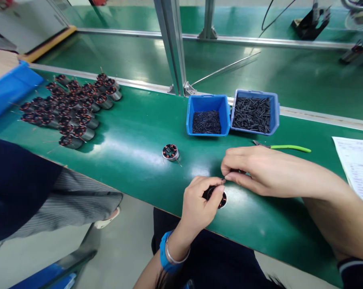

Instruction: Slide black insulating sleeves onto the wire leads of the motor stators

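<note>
My left hand [201,200] is closed around a round motor stator [221,199] with copper windings, near the table's front edge. Its thumb and index finger pinch together above the stator. My right hand [253,168] comes in from the right, its thumb and fingertips pressed together beside the left fingertips. A tiny dark piece [224,180] shows between the two hands; what exactly the right fingers grip is too small to tell. Another stator [170,152] stands upright on the green table, up and to the left of my hands, with a thin wire sticking out.
Two blue bins [191,120] [274,116] hold thin and thicker black pieces. Green-handled cutters [289,147] and a paper sheet [355,164] lie right. Many stators [82,132] cluster left. A metal post [172,48] rises behind; a person's striped trousers [79,200] show left.
</note>
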